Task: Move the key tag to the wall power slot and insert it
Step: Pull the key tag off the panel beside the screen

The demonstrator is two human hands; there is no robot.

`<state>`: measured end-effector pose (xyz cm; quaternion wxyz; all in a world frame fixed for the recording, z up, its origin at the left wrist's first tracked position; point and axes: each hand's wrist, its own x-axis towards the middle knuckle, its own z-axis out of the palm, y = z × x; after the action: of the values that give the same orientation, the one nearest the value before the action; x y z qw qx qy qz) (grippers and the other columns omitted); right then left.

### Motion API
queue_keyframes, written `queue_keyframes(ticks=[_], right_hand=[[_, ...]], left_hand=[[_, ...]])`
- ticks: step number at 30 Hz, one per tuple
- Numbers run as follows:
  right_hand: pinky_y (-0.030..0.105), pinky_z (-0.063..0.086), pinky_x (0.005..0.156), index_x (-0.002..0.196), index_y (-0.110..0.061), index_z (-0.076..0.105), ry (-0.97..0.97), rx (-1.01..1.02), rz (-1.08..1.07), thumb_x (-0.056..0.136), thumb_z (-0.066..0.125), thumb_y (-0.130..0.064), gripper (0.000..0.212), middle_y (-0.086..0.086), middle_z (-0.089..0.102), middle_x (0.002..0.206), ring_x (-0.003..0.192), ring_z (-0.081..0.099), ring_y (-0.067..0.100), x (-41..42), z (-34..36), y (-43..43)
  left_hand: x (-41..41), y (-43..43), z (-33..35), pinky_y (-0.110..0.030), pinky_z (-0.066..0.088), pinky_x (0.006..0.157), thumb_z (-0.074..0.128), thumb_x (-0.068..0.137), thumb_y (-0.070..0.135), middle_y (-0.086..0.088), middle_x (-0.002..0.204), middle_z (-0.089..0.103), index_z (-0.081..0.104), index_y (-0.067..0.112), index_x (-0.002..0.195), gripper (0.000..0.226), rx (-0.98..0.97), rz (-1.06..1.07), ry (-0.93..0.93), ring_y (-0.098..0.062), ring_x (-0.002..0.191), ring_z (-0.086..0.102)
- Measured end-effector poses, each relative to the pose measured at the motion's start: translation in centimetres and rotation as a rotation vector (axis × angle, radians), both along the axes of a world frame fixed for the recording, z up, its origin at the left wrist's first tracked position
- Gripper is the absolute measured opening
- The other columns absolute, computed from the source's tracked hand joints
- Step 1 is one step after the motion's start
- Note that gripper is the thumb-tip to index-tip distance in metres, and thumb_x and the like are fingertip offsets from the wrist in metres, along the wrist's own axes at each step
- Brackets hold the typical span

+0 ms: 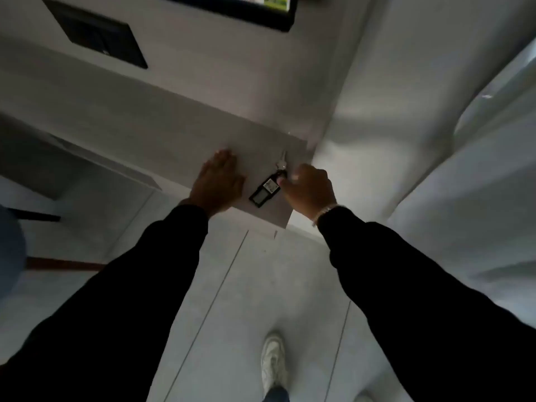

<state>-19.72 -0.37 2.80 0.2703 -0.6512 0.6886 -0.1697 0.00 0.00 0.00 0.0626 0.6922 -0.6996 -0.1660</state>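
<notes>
A black rectangular key tag [265, 190] with a white label lies on the grey desk [162, 134] near its right corner, and a metal key [282, 160] on its ring points away from me. My right hand [309, 192] is at the tag's ring end, its fingertips touching or pinching the ring; the tag still rests on the desk. My left hand [219, 181] lies flat, palm down, on the desk just left of the tag. No wall power slot can be made out in this dim view.
A black panel [95, 33] sits on the wall at upper left, and a dark-framed screen [255, 10] hangs at the top. A white wall or door [435, 140] stands to the right. A chair [17, 227] is at the far left. My shoe [272, 361] is on the grey floor.
</notes>
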Motion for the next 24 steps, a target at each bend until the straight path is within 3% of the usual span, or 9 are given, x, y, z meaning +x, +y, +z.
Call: queue_keyframes(ticks=[3, 6, 10, 12, 14, 16, 19, 22, 24], right_hand=[[0.037, 0.048, 0.076, 0.099, -0.008, 0.059, -0.004, -0.009, -0.104, 0.074, 0.061, -0.056, 0.055, 0.021, 0.067, 0.105, 0.099, 0.063, 0.040, 2.3, -0.7, -1.0], [0.036, 0.047, 0.076, 0.108, -0.009, 0.054, 0.023, -0.004, -0.074, 0.066, 0.072, -0.049, 0.061, 0.017, 0.067, 0.109, 0.104, 0.062, 0.039, 3.5, -1.0, -1.2], [0.032, 0.052, 0.085, 0.106, -0.017, 0.066, -0.051, 0.008, -0.048, 0.063, 0.077, -0.032, 0.047, 0.010, 0.072, 0.102, 0.101, 0.064, 0.032, 1.9, -0.8, -1.1], [0.026, 0.049, 0.082, 0.099, -0.014, 0.071, -0.067, 0.007, -0.019, 0.064, 0.078, -0.027, 0.038, 0.010, 0.074, 0.094, 0.094, 0.067, 0.028, 0.9, -0.6, -0.7], [0.029, 0.053, 0.079, 0.091, -0.009, 0.073, -0.109, 0.059, -0.034, 0.066, 0.078, -0.022, 0.029, 0.014, 0.075, 0.083, 0.083, 0.070, 0.029, 0.1, -0.3, -0.5], [0.030, 0.060, 0.064, 0.085, -0.004, 0.074, -0.263, 0.191, -0.140, 0.067, 0.080, -0.016, 0.023, 0.014, 0.072, 0.067, 0.062, 0.070, 0.023, -0.8, 0.1, -0.4], [0.017, 0.049, 0.038, 0.075, 0.006, 0.068, -0.558, 0.436, -0.325, 0.066, 0.083, -0.007, 0.022, 0.011, 0.057, 0.050, 0.042, 0.051, 0.016, -2.0, 1.0, -0.1], [0.015, 0.050, 0.042, 0.069, 0.001, 0.067, -0.727, 0.572, -0.388, 0.068, 0.083, -0.007, 0.018, 0.004, 0.059, 0.045, 0.043, 0.051, 0.012, -3.6, 2.3, 0.8], [0.016, 0.052, 0.045, 0.074, -0.001, 0.070, -0.795, 0.603, -0.409, 0.069, 0.082, -0.008, 0.015, 0.005, 0.063, 0.055, 0.047, 0.055, 0.010, -4.9, 3.3, 1.6]], left_hand=[[1.3, -2.2, -1.5, -0.051, 0.012, 0.127, 0.040, 0.104, 0.036, -0.016, 0.169, 0.013, 0.021, 0.006, 0.157, 0.064, -0.037, 0.028, -0.048, -0.033, 0.156, 0.010], [1.2, -2.5, -2.3, -0.052, 0.009, 0.128, 0.033, 0.103, 0.047, -0.017, 0.169, 0.011, 0.015, 0.006, 0.158, 0.071, -0.082, 0.036, -0.102, -0.034, 0.157, 0.008], [0.1, -2.0, -2.6, -0.053, 0.010, 0.129, 0.024, 0.100, 0.057, -0.020, 0.168, 0.011, 0.013, 0.003, 0.157, 0.080, -0.110, 0.053, -0.135, -0.035, 0.156, 0.008], [-0.8, -1.6, -2.5, -0.052, 0.010, 0.129, 0.021, 0.096, 0.060, -0.021, 0.168, 0.012, 0.014, 0.002, 0.157, 0.085, -0.110, 0.019, -0.131, -0.036, 0.156, 0.010], [-2.0, -0.9, -2.6, -0.051, 0.010, 0.130, 0.019, 0.095, 0.061, -0.021, 0.168, 0.012, 0.014, 0.002, 0.157, 0.086, -0.129, -0.038, -0.143, -0.035, 0.156, 0.010], [-3.1, -0.1, -2.8, -0.051, 0.011, 0.130, 0.019, 0.096, 0.060, -0.020, 0.168, 0.013, 0.014, 0.003, 0.157, 0.085, -0.136, -0.073, -0.142, -0.034, 0.157, 0.010], [-4.3, 0.9, -2.9, -0.051, 0.010, 0.130, 0.019, 0.096, 0.058, -0.020, 0.168, 0.011, 0.012, 0.003, 0.158, 0.083, -0.125, -0.104, -0.144, -0.033, 0.157, 0.008], [-5.2, 2.5, -2.5, -0.050, 0.009, 0.130, 0.018, 0.095, 0.055, -0.019, 0.168, 0.008, 0.011, 0.003, 0.158, 0.082, -0.111, -0.157, -0.136, -0.033, 0.157, 0.005], [-5.8, 3.6, -2.1, -0.048, 0.006, 0.130, 0.019, 0.095, 0.050, -0.018, 0.169, 0.006, 0.010, 0.003, 0.158, 0.079, -0.069, -0.203, -0.102, -0.031, 0.158, 0.002]])
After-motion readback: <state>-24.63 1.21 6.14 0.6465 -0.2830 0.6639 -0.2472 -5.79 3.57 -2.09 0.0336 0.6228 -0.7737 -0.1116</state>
